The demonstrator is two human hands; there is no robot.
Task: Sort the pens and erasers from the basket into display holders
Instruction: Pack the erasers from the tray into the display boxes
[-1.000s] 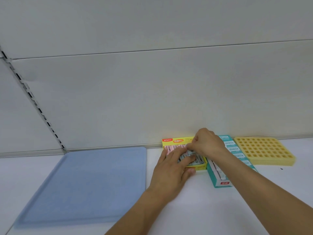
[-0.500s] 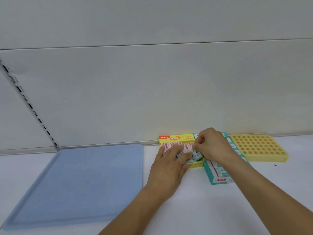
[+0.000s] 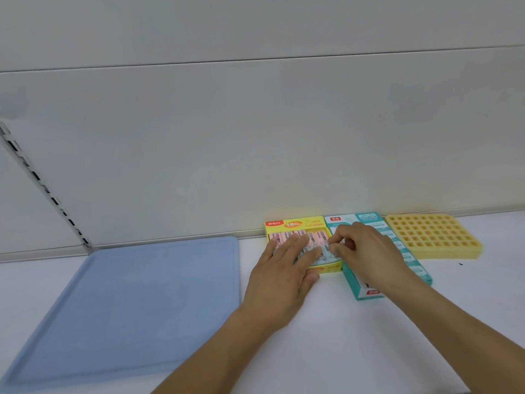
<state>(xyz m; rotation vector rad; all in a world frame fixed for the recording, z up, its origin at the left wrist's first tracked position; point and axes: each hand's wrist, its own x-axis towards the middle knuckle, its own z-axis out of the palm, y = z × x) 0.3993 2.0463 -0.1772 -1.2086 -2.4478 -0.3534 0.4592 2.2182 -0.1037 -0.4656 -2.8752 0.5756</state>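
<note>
Right of centre, yellow eraser box: left hand flat, fingers spread over erasers; right hand pinching blue eraser. Risk: forcing it dislodges neighbouring pink erasers.

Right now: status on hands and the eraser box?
Left hand flat, pressing erasers in yellow box. Right hand pinching a pale blue eraser at the box's right end. Teal box partly under right wrist; nothing blocking.
</note>
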